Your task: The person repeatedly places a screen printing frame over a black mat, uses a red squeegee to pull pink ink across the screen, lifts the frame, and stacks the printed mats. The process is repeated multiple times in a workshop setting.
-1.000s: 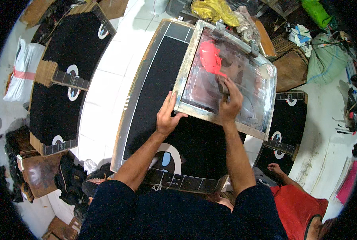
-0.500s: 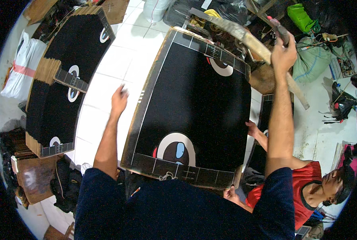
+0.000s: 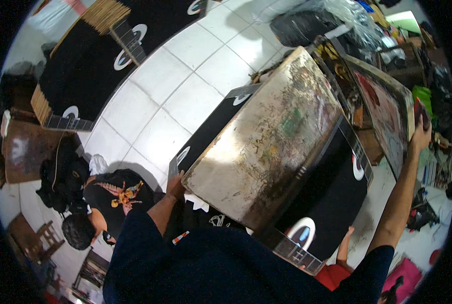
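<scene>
Paint stains cover the worn top of the table (image 3: 266,147) in front of us, a tan, cracked board smeared with green and brown. Our left hand (image 3: 175,186) rests at its near left corner, fingers curled over the edge where a black printed sheet (image 3: 210,129) with white ovals pokes out from under the board. Our right hand (image 3: 419,133) is raised well off to the right, closed around the far edge of a printing screen frame (image 3: 385,109), which stands tilted up on its side, its mesh stained red and grey. Another black printed sheet (image 3: 327,202) with a white oval and a row of small rectangles hangs off the near right side of the table. Beyond the white tiled floor (image 3: 170,96), a stack of black sheets (image 3: 84,76) lies at the upper left. A person in a black shirt with a colourful print (image 3: 112,195) crouches at lower left, near our left arm. Another person's hand (image 3: 346,238) shows at lower right, just beside the hanging sheet.
</scene>
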Action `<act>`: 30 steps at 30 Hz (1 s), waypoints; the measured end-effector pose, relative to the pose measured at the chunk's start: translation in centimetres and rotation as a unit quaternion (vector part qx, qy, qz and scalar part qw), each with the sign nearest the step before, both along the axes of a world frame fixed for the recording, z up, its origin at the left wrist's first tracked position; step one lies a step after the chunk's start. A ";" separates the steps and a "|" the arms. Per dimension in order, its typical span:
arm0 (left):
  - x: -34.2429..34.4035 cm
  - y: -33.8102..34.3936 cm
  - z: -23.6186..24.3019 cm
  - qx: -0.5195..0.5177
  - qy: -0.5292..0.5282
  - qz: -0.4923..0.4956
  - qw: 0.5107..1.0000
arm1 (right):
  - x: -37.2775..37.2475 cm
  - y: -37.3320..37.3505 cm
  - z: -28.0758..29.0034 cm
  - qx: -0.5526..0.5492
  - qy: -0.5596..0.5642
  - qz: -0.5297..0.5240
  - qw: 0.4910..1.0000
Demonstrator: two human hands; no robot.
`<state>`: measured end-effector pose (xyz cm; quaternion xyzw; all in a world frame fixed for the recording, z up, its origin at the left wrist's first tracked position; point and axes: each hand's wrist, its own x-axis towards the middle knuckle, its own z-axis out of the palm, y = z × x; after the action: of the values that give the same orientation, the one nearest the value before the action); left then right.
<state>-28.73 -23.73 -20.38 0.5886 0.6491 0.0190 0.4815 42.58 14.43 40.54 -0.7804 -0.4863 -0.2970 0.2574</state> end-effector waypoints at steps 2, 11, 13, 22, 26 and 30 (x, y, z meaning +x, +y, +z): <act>-0.2 2.0 0.5 0.013 0.034 -0.026 0.999 | 1.3 0.8 -0.2 0.018 -0.024 -0.062 0.998; 1.6 3.7 -2.7 0.065 0.004 -0.064 0.996 | 4.4 1.5 0.3 -0.003 -0.036 -0.075 0.997; 1.2 3.5 -2.3 0.040 0.020 -0.067 0.997 | 4.4 1.8 0.2 0.001 -0.052 -0.101 0.994; -1.4 1.3 -1.1 0.004 -0.067 -0.031 0.997 | 4.1 2.3 1.5 -0.017 0.006 -0.087 0.996; -2.1 1.8 0.5 0.006 -0.106 0.017 0.994 | 5.0 2.8 2.0 -0.010 0.018 -0.083 0.996; -1.4 2.2 4.1 0.027 0.002 -0.016 1.000 | 5.5 3.1 2.1 0.000 -0.014 -0.083 0.996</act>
<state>-30.12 -21.52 -16.25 0.6118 0.6397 0.0272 0.4644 48.08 17.53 42.66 -0.8136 -0.4240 -0.3282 0.2246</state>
